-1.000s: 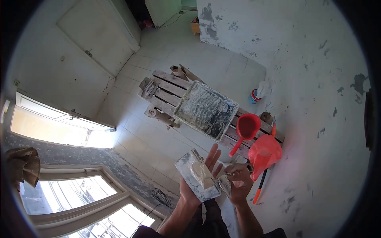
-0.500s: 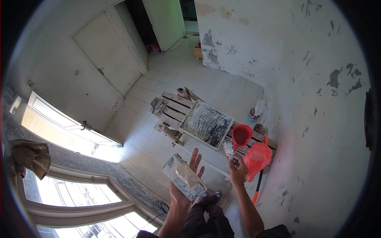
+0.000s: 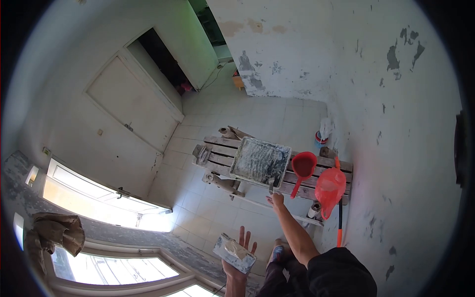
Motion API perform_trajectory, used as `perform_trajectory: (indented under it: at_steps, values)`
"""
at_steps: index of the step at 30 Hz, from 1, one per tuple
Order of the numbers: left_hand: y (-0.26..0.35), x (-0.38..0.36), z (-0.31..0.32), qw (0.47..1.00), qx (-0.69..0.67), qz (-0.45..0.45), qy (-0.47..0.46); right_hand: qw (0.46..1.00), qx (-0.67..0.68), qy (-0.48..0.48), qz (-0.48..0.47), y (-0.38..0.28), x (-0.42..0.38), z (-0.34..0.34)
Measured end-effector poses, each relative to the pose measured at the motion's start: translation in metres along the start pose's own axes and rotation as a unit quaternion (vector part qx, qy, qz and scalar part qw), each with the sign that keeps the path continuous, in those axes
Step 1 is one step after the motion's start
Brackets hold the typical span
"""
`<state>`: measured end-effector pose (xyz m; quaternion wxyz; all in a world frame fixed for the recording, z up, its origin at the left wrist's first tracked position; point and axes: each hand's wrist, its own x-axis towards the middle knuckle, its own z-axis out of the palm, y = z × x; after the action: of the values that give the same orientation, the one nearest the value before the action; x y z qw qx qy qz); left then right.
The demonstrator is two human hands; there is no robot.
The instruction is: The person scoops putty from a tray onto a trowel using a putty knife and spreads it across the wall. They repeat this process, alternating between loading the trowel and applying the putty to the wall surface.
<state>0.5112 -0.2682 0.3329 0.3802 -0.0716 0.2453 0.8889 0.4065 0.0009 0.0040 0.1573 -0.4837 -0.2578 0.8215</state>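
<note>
My left hand (image 3: 234, 271) supports a rectangular plastering trowel (image 3: 223, 254) smeared with grey, a pale lump of filler (image 3: 235, 248) lying on its face. The fingers stretch out past the far edge of the plate; its underside is hidden. With my right hand (image 3: 277, 199) I grip a putty knife (image 3: 271, 185), its blade at the near right edge of a shallow tray (image 3: 236, 156). Grey-white filler, spread in ridges, coats the tray's bottom. Just right of that hand lies a red dipper (image 3: 304, 165).
The tray rests on a slatted wooden bench (image 3: 217, 150). A red plastic bag (image 3: 330, 188) and an orange-and-black pole (image 3: 340, 222) are at its right end, near the patchy wall (image 3: 386, 138). A small bucket (image 3: 320, 139) stands behind. Windows (image 3: 114, 265) are at lower left.
My right hand has moved forward and left with the putty knife, from beside the dipper to the tray's edge. My left hand has lowered with the trowel, and the view has shifted.
</note>
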Motion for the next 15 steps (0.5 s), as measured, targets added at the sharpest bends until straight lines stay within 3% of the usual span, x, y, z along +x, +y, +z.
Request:
perform_trajectory:
  at_steps: [2, 7, 9, 10, 12, 14, 15]
  values:
    - [-0.001, -0.008, 0.015, 1.000, 0.026, -0.013, 0.006, 0.999, 0.001, 0.025, 0.045, -0.001, -0.070, -0.014]
    - [-0.013, -0.008, 0.057, 0.994, -0.021, -0.088, -0.054, 0.997, -0.074, -0.011, -0.031, -0.037, -0.260, -0.059]
    - [-0.019, -0.014, 0.065, 0.988, -0.044, -0.137, -0.054, 0.978, -0.124, -0.087, -0.144, -0.050, -0.341, -0.074]
    - [-0.025, -0.008, 0.070, 0.978, -0.073, -0.171, -0.097, 0.979, -0.114, -0.062, -0.155, -0.056, -0.373, -0.078]
    - [-0.042, -0.005, 0.096, 0.952, -0.105, -0.241, -0.156, 0.923, -0.106, -0.062, -0.366, -0.073, -0.430, -0.073]
    - [-0.053, -0.015, 0.126, 0.944, -0.118, -0.285, -0.121, 0.889, -0.099, -0.003, -0.446, -0.094, -0.492, -0.067]
    - [-0.062, -0.018, 0.134, 0.922, -0.137, -0.316, -0.174, 0.850, -0.119, 0.023, -0.513, -0.103, -0.515, -0.067]
